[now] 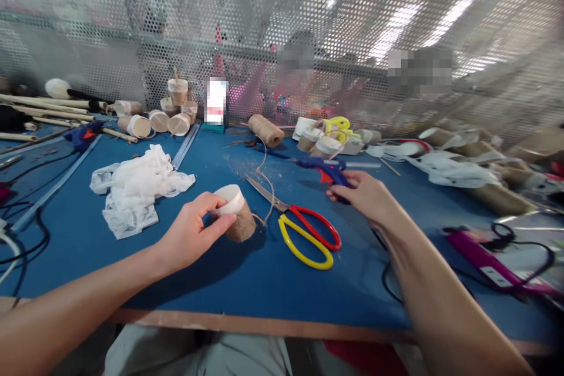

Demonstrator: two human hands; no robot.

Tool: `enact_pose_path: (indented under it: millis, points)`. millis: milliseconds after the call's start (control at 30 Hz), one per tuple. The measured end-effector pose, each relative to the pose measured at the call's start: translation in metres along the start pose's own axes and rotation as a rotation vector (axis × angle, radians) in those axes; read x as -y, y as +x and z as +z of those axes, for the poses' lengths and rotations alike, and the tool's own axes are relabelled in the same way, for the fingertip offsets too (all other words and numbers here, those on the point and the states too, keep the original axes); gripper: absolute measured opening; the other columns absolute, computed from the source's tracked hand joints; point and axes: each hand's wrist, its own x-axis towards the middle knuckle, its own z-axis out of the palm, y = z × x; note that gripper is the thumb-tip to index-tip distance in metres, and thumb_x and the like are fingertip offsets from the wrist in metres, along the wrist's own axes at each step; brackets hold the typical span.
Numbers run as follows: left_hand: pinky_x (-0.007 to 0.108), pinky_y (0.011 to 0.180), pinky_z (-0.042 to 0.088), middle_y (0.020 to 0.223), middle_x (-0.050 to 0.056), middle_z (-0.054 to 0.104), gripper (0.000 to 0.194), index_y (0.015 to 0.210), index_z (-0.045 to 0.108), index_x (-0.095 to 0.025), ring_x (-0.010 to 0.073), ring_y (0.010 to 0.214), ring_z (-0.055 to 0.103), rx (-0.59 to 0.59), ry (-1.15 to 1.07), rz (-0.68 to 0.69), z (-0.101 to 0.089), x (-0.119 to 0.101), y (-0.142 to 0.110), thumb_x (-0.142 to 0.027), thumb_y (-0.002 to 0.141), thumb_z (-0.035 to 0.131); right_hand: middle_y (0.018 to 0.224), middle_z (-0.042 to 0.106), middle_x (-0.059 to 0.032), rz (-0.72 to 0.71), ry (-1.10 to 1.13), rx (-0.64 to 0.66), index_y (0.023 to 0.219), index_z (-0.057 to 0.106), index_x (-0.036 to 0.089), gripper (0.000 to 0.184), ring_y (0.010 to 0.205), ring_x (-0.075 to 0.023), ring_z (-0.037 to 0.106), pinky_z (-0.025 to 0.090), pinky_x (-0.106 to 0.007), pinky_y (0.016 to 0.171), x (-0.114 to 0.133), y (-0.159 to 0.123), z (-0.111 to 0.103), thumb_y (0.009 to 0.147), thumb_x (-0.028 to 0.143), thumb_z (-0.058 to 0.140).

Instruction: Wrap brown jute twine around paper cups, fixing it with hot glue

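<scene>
Head view: tilted cup (241, 224), white above, rough brown below.

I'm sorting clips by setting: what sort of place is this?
Probably a craft workshop: on the blue workbench lie big scissors and a spool of twine, and the right hand holds a glue gun.

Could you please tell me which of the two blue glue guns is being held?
The held glue gun is the one in the right hand; the other glue gun lies toward the left of the blue tabletop, untouched.
</scene>
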Motion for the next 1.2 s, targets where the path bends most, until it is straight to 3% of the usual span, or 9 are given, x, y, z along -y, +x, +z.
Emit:
enact_pose_path:
  millis: [100, 167, 267, 367, 467, 667, 867, 1000, 1200]
  points:
    - [0.023, 0.063, 0.038, 0.068, -0.002, 0.051, 0.014, 0.077, 0.056, -0.016, 0.0117, 0.064, 0.048, 0.000, -0.034, -0.027, -0.001, 0.000, 0.001, -0.028, 0.078, 0.049, 0.079, 0.065, -0.0050, -0.002, 0.194, -0.022, 0.082, 0.053, 0.021, 0.018, 0.064, -0.0149, 0.062, 0.051, -0.028, 0.063, 0.031, -0.017, -0.004, 0.071, 0.034, 0.056]
    - [0.023, 0.063, 0.038, 0.067, -0.002, 0.051, 0.015, 0.076, 0.056, -0.016, 0.0118, 0.064, 0.049, -0.001, -0.053, -0.031, 0.000, 0.000, 0.001, -0.029, 0.078, 0.050, 0.065, 0.063, -0.0031, 0.063, 0.448, 0.121, 0.072, 0.056, 0.020, 0.022, 0.054, -0.0131, 0.058, 0.050, -0.025, 0.054, 0.053, -0.028, -0.004, 0.063, 0.037, 0.066]
    - [0.023, 0.062, 0.038, 0.066, -0.002, 0.052, 0.015, 0.075, 0.056, -0.016, 0.0116, 0.063, 0.048, 0.011, -0.068, -0.034, 0.001, 0.003, 0.002, -0.029, 0.077, 0.050, 0.056, 0.061, -0.0020, 0.042, 0.504, 0.344, 0.060, 0.058, 0.016, 0.025, 0.046, -0.0087, 0.052, 0.045, -0.020, 0.045, 0.076, -0.043, 0.001, 0.063, 0.038, 0.069]
    - [0.023, 0.063, 0.038, 0.067, -0.002, 0.053, 0.015, 0.075, 0.056, -0.016, 0.0117, 0.064, 0.048, 0.030, -0.052, -0.048, 0.001, 0.006, 0.003, -0.030, 0.078, 0.050, 0.059, 0.063, -0.0017, -0.031, 0.508, 0.484, 0.079, 0.063, 0.013, 0.022, 0.047, -0.0079, 0.054, 0.043, -0.019, 0.045, 0.083, -0.052, 0.016, 0.069, 0.033, 0.065]
    - [0.024, 0.064, 0.038, 0.067, -0.002, 0.053, 0.016, 0.078, 0.057, -0.016, 0.0123, 0.065, 0.049, 0.053, -0.014, -0.077, 0.001, 0.006, 0.003, -0.031, 0.079, 0.050, 0.062, 0.064, -0.0023, -0.079, 0.598, 0.528, 0.088, 0.061, 0.011, 0.024, 0.050, -0.0092, 0.056, 0.045, -0.020, 0.047, 0.079, -0.057, 0.034, 0.073, 0.031, 0.062]
    - [0.024, 0.066, 0.040, 0.072, 0.000, 0.055, 0.018, 0.077, 0.057, -0.016, 0.0131, 0.068, 0.051, 0.099, 0.037, -0.067, -0.002, 0.004, 0.003, -0.032, 0.079, 0.049, 0.049, 0.056, 0.0008, -0.140, 0.624, 0.510, 0.085, 0.062, 0.010, 0.023, 0.041, -0.0070, 0.049, 0.038, -0.019, 0.040, 0.069, -0.060, 0.047, 0.081, 0.030, 0.052]
    - [0.024, 0.061, 0.040, 0.068, 0.000, 0.055, 0.023, 0.071, 0.056, -0.016, 0.0142, 0.064, 0.052, 0.130, 0.110, -0.100, -0.006, 0.003, 0.007, -0.036, 0.078, 0.047, 0.046, 0.050, 0.0052, -0.107, 0.613, 0.439, 0.080, 0.056, 0.014, 0.017, 0.039, -0.0071, 0.044, 0.037, -0.020, 0.038, 0.075, -0.066, 0.044, 0.074, 0.030, 0.058]
    - [0.024, 0.061, 0.040, 0.069, 0.000, 0.059, 0.025, 0.073, 0.057, -0.016, 0.0150, 0.065, 0.053, 0.139, 0.124, -0.118, -0.008, 0.001, 0.006, -0.039, 0.078, 0.048, 0.039, 0.042, 0.0076, -0.092, 0.498, 0.374, 0.069, 0.054, 0.018, 0.019, 0.034, -0.0069, 0.038, 0.035, -0.021, 0.035, 0.070, -0.067, 0.046, 0.070, 0.036, 0.060]
    - [0.024, 0.061, 0.040, 0.069, 0.000, 0.058, 0.023, 0.075, 0.057, -0.016, 0.0140, 0.064, 0.053, 0.137, 0.133, -0.104, -0.008, 0.001, 0.006, -0.037, 0.079, 0.048, 0.040, 0.043, 0.0059, -0.157, 0.257, 0.294, 0.061, 0.055, 0.020, 0.022, 0.037, -0.0087, 0.040, 0.037, -0.023, 0.039, 0.066, -0.069, 0.044, 0.073, 0.039, 0.057]
